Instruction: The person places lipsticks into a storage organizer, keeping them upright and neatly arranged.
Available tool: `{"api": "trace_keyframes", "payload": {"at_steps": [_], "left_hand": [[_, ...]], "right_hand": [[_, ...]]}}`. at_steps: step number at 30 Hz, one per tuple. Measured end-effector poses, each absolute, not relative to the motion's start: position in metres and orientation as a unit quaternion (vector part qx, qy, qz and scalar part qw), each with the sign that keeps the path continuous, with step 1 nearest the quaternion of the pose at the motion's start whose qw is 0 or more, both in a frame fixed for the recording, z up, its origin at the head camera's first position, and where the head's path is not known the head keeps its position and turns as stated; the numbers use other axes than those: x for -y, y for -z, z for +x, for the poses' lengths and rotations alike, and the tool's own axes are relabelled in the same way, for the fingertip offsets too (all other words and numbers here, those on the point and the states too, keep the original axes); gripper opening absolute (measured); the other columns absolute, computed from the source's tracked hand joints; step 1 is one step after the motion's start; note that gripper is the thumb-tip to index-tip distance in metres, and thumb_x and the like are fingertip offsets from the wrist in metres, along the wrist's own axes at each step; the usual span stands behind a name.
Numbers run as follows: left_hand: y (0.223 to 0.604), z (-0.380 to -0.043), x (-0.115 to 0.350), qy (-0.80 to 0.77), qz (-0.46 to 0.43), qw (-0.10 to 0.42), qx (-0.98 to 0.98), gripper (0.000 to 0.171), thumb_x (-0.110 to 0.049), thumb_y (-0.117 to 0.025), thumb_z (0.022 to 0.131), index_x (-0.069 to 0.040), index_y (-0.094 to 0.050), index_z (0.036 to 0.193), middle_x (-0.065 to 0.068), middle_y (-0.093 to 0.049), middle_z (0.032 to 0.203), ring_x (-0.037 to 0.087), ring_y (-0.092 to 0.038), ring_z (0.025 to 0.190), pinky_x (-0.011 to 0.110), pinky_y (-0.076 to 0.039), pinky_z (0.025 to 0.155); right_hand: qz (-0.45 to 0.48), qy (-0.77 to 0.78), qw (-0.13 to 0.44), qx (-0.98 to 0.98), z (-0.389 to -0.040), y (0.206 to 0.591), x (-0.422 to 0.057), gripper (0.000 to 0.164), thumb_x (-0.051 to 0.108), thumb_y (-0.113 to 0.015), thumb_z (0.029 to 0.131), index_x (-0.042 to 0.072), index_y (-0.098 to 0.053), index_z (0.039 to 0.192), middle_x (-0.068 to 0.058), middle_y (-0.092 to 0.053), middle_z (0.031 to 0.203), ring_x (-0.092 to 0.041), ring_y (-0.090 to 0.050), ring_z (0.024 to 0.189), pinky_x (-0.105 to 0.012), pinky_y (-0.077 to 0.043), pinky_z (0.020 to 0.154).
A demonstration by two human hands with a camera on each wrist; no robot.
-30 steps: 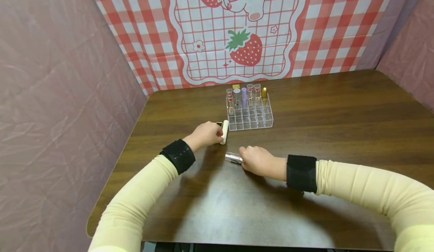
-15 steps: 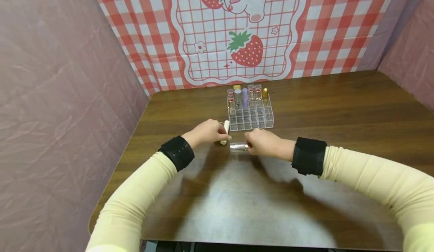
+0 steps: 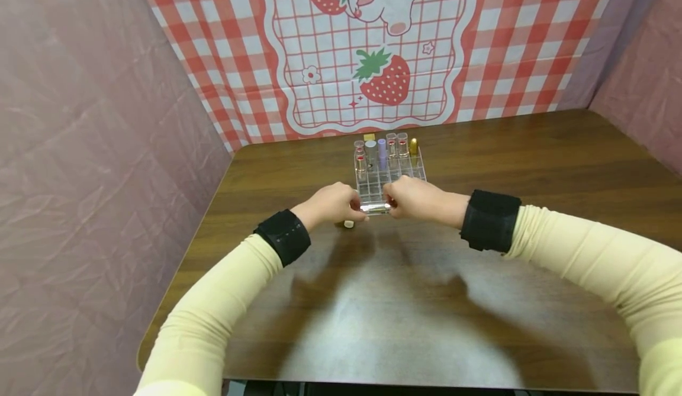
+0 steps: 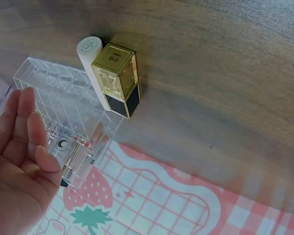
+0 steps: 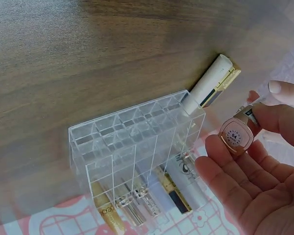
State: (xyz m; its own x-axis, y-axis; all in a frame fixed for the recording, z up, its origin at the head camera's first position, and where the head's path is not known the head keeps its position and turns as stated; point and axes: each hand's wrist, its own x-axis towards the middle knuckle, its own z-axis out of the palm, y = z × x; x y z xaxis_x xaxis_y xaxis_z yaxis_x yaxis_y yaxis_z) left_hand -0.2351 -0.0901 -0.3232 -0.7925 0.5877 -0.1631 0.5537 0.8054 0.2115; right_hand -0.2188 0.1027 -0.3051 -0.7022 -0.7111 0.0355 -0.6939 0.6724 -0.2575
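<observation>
A lipstick (image 3: 375,208) with a clear cap lies level between both hands, over the front of the clear organizer (image 4: 54,73). My right hand (image 3: 412,198) pinches its base end; in the right wrist view that lipstick base (image 5: 236,134) carries a round label reading 04. At the capped end, my left hand (image 3: 331,202) has thumb and index finger on either side of the cap, pinching it. The other left fingers (image 4: 36,129) curl loosely. Below the left hand, a white tube (image 4: 90,63) and a gold-and-black lipstick (image 4: 115,73) lie side by side against the organizer.
Several lipsticks and tubes stand in the organizer's back rows, among them a purple tube (image 3: 382,150) and a gold bullet-shaped tube (image 3: 414,146). Its front compartments show no tubes. A red-checked cloth (image 3: 256,64) hangs behind the wooden table (image 3: 506,189).
My right hand has raised the lipstick forward from the table toward the organizer. The left hand has left the white tube and moved slightly right to the lipstick's capped end.
</observation>
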Motion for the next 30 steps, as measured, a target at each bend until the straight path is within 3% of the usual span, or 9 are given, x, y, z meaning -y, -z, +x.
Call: {"api": "trace_keyframes", "payload": {"at_steps": [11, 21, 26, 30], "left_hand": [[0.317, -0.241, 0.084, -0.066, 0.310, 0.128, -0.940, 0.026, -0.035, -0.063, 0.084, -0.011, -0.062, 0.073, -0.003, -0.053, 0.065, 0.011, -0.045, 0.058, 0.023, -0.035, 0.055], [0.303, -0.250, 0.073, -0.073, 0.304, 0.136, -0.940, 0.025, -0.036, -0.059, 0.087, -0.013, -0.067, 0.088, -0.001, -0.062, 0.077, 0.013, -0.052, 0.067, 0.026, -0.042, 0.063], [0.287, -0.259, 0.065, -0.077, 0.287, 0.109, -0.949, 0.023, -0.035, -0.057, 0.089, -0.014, -0.066, 0.086, -0.002, -0.057, 0.072, 0.012, -0.048, 0.064, 0.025, -0.038, 0.059], [0.275, -0.273, 0.054, -0.050, 0.285, 0.059, -0.955, 0.026, -0.035, -0.058, 0.087, -0.016, -0.058, 0.070, -0.004, -0.048, 0.064, 0.011, -0.043, 0.059, 0.024, -0.034, 0.057]], "right_hand": [[-0.372, 0.132, 0.055, -0.917, -0.223, 0.304, -0.107, 0.005, 0.003, -0.062, 0.075, 0.003, -0.057, 0.075, -0.004, -0.055, 0.066, -0.013, -0.049, 0.057, -0.026, -0.041, 0.053], [-0.353, 0.147, 0.054, -0.922, -0.228, 0.307, -0.121, 0.006, 0.006, -0.063, 0.077, 0.003, -0.057, 0.077, -0.004, -0.055, 0.066, -0.013, -0.047, 0.057, -0.026, -0.039, 0.053], [-0.347, 0.134, 0.045, -0.927, -0.231, 0.309, -0.129, 0.011, 0.006, -0.064, 0.076, -0.001, -0.062, 0.084, -0.006, -0.058, 0.068, -0.015, -0.054, 0.060, -0.030, -0.045, 0.055], [-0.347, 0.131, 0.051, -0.927, -0.231, 0.311, -0.133, 0.016, 0.007, -0.065, 0.077, -0.003, -0.062, 0.089, -0.008, -0.061, 0.073, -0.018, -0.058, 0.066, -0.033, -0.048, 0.061]]}}
